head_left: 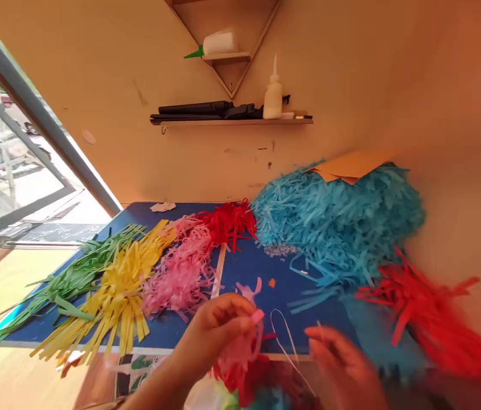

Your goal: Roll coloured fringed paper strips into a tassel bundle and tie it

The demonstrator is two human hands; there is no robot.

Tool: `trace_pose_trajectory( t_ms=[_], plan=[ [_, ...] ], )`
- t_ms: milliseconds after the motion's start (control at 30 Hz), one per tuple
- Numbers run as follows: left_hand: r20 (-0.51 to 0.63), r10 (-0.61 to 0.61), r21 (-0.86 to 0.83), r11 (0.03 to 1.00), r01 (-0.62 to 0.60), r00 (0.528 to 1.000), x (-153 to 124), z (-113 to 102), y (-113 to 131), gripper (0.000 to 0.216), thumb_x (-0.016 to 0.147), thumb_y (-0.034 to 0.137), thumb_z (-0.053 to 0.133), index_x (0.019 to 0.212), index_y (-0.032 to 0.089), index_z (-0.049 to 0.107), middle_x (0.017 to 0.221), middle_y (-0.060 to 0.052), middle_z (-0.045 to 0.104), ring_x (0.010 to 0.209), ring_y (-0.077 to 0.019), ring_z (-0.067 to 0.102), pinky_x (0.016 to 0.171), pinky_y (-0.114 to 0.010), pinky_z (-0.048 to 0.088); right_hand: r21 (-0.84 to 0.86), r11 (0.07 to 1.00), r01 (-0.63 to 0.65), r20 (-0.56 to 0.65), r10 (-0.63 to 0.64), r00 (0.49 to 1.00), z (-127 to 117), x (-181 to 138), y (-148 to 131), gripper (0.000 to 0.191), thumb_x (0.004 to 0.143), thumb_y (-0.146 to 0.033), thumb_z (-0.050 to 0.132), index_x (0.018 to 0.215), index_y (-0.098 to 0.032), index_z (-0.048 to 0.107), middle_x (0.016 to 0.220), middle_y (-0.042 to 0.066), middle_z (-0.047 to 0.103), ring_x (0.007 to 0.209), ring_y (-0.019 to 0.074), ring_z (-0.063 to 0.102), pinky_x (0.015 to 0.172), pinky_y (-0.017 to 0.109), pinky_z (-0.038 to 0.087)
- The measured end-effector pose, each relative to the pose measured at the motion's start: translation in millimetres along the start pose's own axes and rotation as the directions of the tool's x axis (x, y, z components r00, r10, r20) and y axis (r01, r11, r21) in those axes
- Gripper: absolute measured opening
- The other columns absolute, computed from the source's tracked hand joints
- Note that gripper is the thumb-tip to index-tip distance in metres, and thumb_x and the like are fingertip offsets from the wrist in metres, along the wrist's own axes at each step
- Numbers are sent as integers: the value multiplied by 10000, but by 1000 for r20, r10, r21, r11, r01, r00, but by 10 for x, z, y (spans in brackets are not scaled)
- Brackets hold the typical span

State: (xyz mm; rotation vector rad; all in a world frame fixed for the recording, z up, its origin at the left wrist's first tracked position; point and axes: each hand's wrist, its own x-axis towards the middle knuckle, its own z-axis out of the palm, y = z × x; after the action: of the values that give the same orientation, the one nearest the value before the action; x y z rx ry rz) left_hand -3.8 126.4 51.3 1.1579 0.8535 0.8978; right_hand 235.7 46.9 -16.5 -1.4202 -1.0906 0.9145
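Note:
My left hand (218,336) pinches a pink strip of fringed paper (258,316) between thumb and fingers. More pink fringe (238,356) hangs just below it. Under that, red fringe (244,378) and some blue and pale green paper bunch at the bottom edge. A white thread (285,327) loops up between my hands and runs down to the lower right. To its right, my right hand (342,359) has its fingertips pressed together; a thin pale tip shows above them, too small and blurred to name.
Green strips (82,273), yellow fringe (124,285), pink fringe (184,265) and red fringe (231,219) lie across the blue table (253,290). A large blue fringe heap (334,216) bears orange paper (351,165). More red fringe (432,319) lies right. Glue bottles (273,97) stand on the shelf (231,122).

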Motion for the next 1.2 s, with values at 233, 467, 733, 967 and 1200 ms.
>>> trace_pose_trajectory(
  t_ms=[233, 467, 733, 967, 1200],
  plan=[
    [-13, -248, -384, 896, 224, 969, -35, 640, -652, 373, 645, 439, 877, 728, 168, 634, 601, 22, 628, 524, -67, 495, 537, -175, 363, 224, 966, -129, 147, 97, 984, 341, 17, -90, 210, 810, -399, 701, 788, -191, 723, 660, 3, 637, 582, 138, 562, 551, 216, 449],
    [-84, -184, -207, 965, 163, 979, -20, 653, -760, 334, 705, 457, 828, 757, 168, 669, 685, 21, 604, 635, -95, 511, 620, -196, 406, 126, 990, -69, 106, 56, 993, 257, 10, -15, 168, 842, -322, 660, 763, -192, 730, 687, 1, 638, 633, 139, 552, 602, 222, 441],
    [-21, 140, 201, 970, -134, 990, -48, 671, -779, 101, 805, 275, 718, 765, 206, 657, 834, -16, 652, 802, -164, 607, 736, -248, 472, 7, 998, 57, 10, -57, 998, 276, 5, 7, 145, 778, -203, 582, 667, -202, 675, 626, -26, 592, 585, 127, 532, 575, 211, 423],
    [13, 147, 295, 945, -144, 989, -80, 637, -760, 32, 809, 228, 705, 792, 211, 684, 804, -9, 670, 748, -147, 606, 705, -235, 466, -114, 989, 100, 4, -100, 995, 265, -31, 118, 126, 796, -228, 585, 705, -203, 669, 617, -31, 565, 577, 124, 510, 574, 218, 404],
    [86, -428, -501, 762, 410, 900, 4, 565, -785, 313, 652, 369, 878, 743, 168, 656, 590, 27, 612, 519, -79, 524, 543, -188, 409, 4, 995, -103, 186, 100, 977, 200, -47, 22, 281, 964, -428, 495, 865, -199, 623, 662, -25, 547, 577, 123, 476, 546, 217, 384]
  ],
)
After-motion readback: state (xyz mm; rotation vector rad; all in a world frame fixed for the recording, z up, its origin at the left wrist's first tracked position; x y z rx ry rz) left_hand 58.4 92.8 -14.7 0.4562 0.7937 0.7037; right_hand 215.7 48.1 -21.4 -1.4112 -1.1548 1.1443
